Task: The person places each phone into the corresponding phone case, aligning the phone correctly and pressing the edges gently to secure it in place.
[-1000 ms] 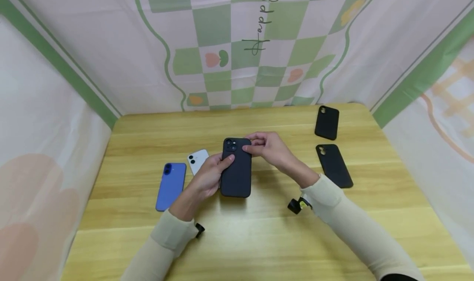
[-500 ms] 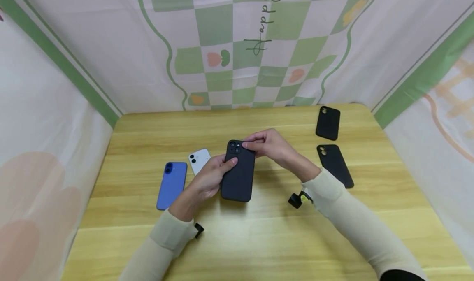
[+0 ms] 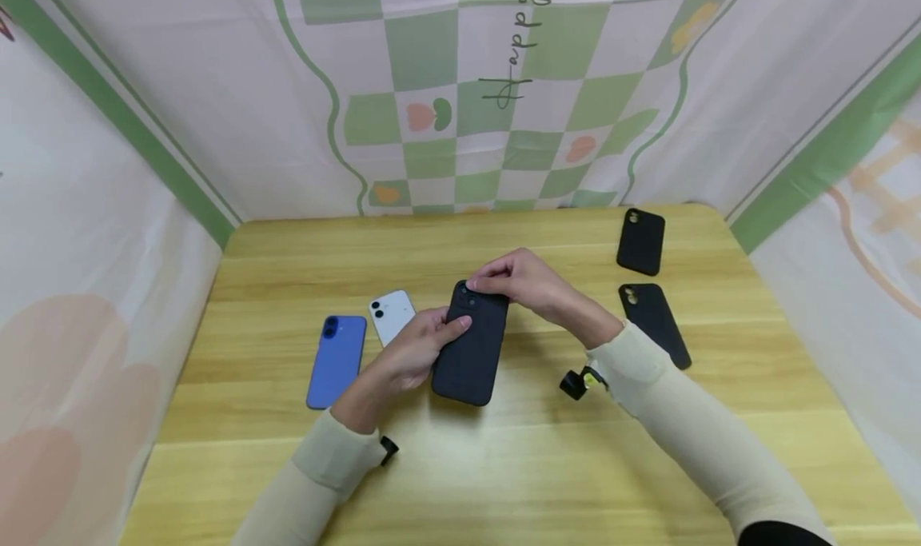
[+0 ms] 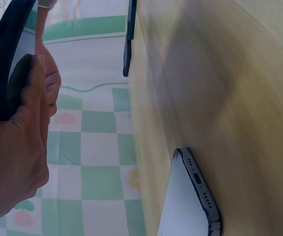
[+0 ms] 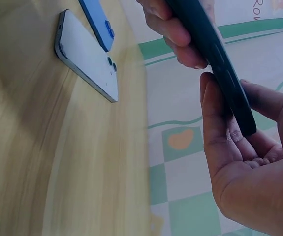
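A phone in a black case (image 3: 471,362) is held above the table with its back facing up and its top edge tilted to the right. My left hand (image 3: 417,350) grips its left side, thumb lying across the back below the camera cutout. With thumb and fingers, my right hand (image 3: 528,286) pinches the top right corner beside the lenses. In the right wrist view, the case's side edge (image 5: 225,69) passes between both hands. Just left of my left hand lie a white phone (image 3: 392,312), partly covered by it, and a blue phone (image 3: 336,362).
Two black phone cases, a far one (image 3: 640,242) and a nearer one (image 3: 653,322), lie at the table's right; my right sleeve overlaps the nearer one. The wooden table (image 3: 547,466) is bordered behind by a patterned cloth (image 3: 424,50) and by hanging cloth on both sides.
The cased phone has tilted to the right and come slightly nearer and rightward with my left hand. My right hand's thumb has slid from the right edge onto the top corner.
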`<action>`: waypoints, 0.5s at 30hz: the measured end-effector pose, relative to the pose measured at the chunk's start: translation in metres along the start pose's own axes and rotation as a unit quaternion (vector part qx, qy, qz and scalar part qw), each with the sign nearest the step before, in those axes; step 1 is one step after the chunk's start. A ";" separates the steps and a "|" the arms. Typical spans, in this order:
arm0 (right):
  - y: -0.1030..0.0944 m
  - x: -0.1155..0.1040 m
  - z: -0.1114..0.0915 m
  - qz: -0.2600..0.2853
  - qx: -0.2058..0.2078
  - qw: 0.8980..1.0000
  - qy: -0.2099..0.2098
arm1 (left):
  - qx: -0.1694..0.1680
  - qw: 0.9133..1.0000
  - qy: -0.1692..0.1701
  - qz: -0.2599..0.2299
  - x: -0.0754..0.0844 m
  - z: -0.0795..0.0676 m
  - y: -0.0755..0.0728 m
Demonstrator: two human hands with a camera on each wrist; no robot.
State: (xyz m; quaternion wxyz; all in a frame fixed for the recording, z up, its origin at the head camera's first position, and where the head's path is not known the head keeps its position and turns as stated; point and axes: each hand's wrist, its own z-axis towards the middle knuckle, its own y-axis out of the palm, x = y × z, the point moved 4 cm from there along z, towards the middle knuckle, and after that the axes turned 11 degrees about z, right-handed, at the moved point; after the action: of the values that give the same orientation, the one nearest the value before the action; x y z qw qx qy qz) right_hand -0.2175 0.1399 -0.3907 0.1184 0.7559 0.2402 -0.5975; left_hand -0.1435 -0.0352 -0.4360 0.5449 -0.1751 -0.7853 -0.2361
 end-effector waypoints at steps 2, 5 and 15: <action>0.001 -0.002 0.001 -0.010 -0.003 1.000 -0.003 | -0.002 1.000 -0.001 0.002 0.000 0.000 0.000; 0.002 -0.003 0.001 -0.018 -0.007 1.000 -0.004 | 0.000 1.000 -0.004 0.003 -0.001 0.000 0.001; 0.004 -0.005 0.002 -0.053 -0.030 0.998 -0.004 | -0.002 1.000 -0.012 0.008 -0.001 -0.001 0.000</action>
State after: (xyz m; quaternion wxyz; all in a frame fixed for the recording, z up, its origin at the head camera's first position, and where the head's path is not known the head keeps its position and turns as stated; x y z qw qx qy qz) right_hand -0.2183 0.1343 -0.3873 0.1098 0.7359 0.2975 -0.5983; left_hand -0.1418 -0.0355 -0.4368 0.5366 -0.1859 -0.7900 -0.2311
